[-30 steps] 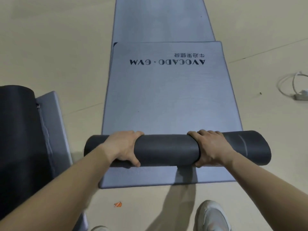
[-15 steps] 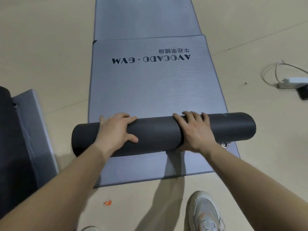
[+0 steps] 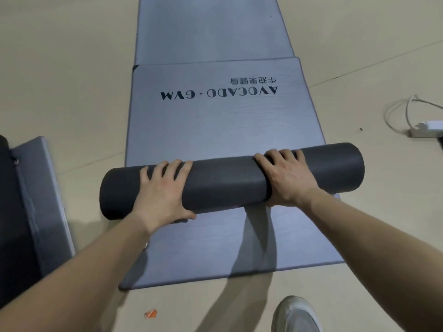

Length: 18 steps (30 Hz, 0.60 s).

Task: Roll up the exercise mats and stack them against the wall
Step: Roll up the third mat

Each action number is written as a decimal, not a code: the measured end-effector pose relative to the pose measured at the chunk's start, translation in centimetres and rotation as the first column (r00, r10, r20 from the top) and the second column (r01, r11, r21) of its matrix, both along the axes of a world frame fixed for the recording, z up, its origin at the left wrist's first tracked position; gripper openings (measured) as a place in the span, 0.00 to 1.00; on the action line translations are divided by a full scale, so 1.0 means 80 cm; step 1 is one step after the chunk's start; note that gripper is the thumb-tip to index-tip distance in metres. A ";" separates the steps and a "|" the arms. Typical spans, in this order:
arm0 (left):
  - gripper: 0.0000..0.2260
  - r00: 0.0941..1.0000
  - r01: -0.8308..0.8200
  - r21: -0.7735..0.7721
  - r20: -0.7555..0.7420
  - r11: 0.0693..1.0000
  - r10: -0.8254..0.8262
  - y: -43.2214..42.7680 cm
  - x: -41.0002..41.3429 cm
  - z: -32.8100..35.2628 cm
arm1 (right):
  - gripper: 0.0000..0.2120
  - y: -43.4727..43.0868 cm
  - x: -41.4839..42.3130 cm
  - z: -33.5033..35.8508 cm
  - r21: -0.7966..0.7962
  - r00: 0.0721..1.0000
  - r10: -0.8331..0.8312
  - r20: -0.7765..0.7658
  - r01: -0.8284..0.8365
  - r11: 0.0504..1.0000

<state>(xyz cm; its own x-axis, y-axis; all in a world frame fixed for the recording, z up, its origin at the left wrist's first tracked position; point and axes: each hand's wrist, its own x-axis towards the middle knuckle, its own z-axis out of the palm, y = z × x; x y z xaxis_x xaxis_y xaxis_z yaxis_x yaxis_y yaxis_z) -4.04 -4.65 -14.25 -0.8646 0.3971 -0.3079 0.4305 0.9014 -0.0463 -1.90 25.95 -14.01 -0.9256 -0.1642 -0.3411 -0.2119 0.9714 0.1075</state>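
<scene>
A dark grey mat roll lies crosswise on a flat blue-grey mat printed "AVOCADO · GYM". My left hand presses on the roll's left part, fingers spread over the top and thumb on the near side. Gripping the right part is my right hand, its fingers curled over the top. More flat blue-grey mat surface shows behind the roll, toward me. Another flat mat continues beyond the printed one's far edge.
At the left edge a dark rolled mat rests on a grey mat. A white power strip with cable lies on the beige floor at right. An orange scrap and my shoe are near the bottom.
The roll has moved forward, away from me, along the mat and grown thicker. Both hands shifted from a wrap-around grip to fingers stretched over its top.
</scene>
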 end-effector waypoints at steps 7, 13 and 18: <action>0.49 0.933 0.121 -0.012 0.344 0.993 -0.109 -0.006 0.041 0.035 | 0.54 -0.015 0.095 0.023 -0.088 0.957 -0.066 0.281 0.094 0.992; 0.50 0.835 0.041 0.002 0.549 0.999 -0.035 0.003 0.008 0.057 | 0.59 -0.038 0.166 0.014 -0.069 0.979 -0.177 0.102 0.185 0.980; 0.52 0.981 -0.162 -0.004 0.105 0.987 0.161 -0.019 0.076 0.055 | 0.61 -0.007 0.085 0.037 -0.179 0.926 -0.177 0.335 0.246 0.953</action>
